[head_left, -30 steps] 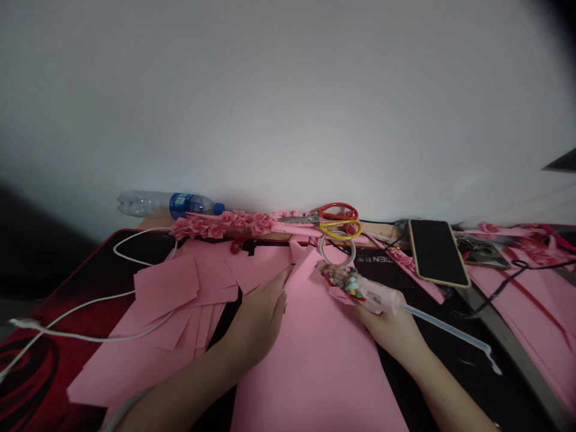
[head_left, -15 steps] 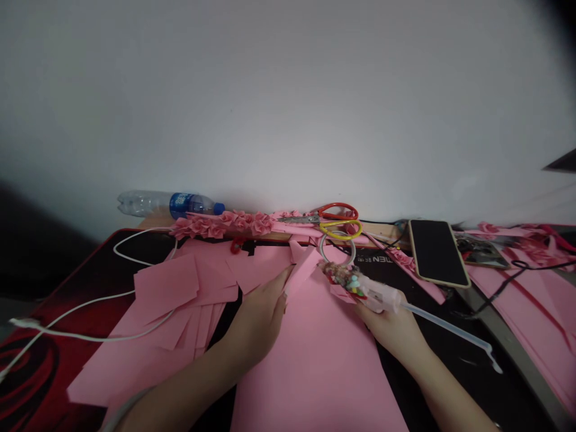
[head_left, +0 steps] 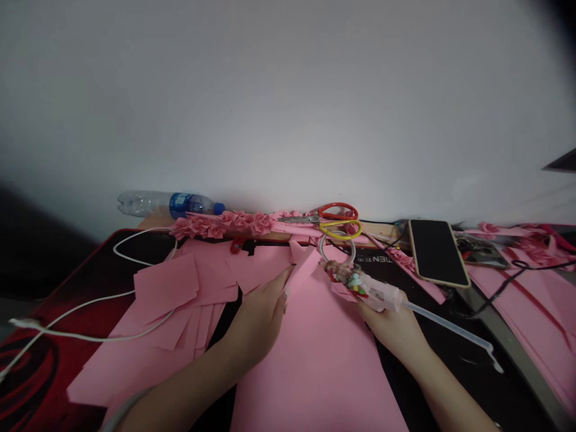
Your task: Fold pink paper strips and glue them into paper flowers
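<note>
My left hand (head_left: 258, 315) is closed on a folded strip of pink paper (head_left: 302, 271), which slants up above a large pink sheet (head_left: 315, 366). In my right hand (head_left: 393, 327) is a glue gun (head_left: 380, 292) with a crusted, decorated front end pointing left. A clear glue stick (head_left: 450, 327) sticks out of its back. The fingers of my right hand are partly hidden beneath the gun. A small pink paper piece (head_left: 342, 291) shows just under the gun's front.
Pink paper pieces (head_left: 166, 285) and a white cable (head_left: 99, 339) lie left. Behind are a plastic bottle (head_left: 157, 204), paper roses (head_left: 243, 222), scissors (head_left: 339, 230) and a tape ring (head_left: 323, 247). A phone (head_left: 438, 252) and more pink sheets (head_left: 526, 324) are right.
The glue gun's front has shifted very slightly to the right, away from the folded strip. My left hand has hardly moved.
</note>
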Available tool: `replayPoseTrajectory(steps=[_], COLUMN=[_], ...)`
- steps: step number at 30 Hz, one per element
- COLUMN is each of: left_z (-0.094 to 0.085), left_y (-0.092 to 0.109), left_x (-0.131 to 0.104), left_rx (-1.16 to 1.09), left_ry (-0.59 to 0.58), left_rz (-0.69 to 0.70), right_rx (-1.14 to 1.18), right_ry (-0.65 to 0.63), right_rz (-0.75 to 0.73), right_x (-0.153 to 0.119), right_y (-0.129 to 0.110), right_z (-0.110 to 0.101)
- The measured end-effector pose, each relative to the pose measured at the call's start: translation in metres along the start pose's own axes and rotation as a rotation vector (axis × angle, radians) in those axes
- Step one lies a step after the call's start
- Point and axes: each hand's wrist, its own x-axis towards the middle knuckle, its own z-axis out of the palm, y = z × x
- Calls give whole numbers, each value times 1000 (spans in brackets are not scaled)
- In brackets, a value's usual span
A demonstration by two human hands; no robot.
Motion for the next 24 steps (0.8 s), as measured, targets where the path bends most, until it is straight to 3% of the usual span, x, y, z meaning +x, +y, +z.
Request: replayPoseTrajectory(steps=[24], left_z=[-1], left_y=[1], left_x=[0], left_rx=[29], left_ry=[3], left_rz=[14], right_rx=[-10], right_ry=[-5], right_rz=[54], right_x=[-2], right_y=[6], right_z=[1])
